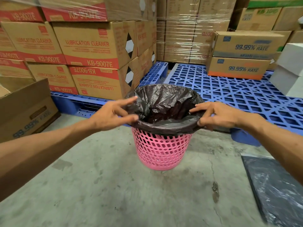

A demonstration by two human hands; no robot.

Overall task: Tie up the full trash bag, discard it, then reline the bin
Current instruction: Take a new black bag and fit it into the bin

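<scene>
From the head camera, the left hand sits at the nine o'clock side of the bin's mouth with fingers loosely spread and blurred, thumb and forefinger just touching the bag's edge; whether it actually grips the plastic cannot be told. The right hand at three o'clock pinches the folded rim of the black trash bag between thumb and fingers. The bag lines the pink bin, its edge turned over the rim all round and its inside crumpled and hollow, with no rubbish showing. The bin stands on the concrete floor in front of a blue pallet. Judging from this, the relining looks nearly finished, with only the rim left to settle; no tied bag is in view.
</scene>
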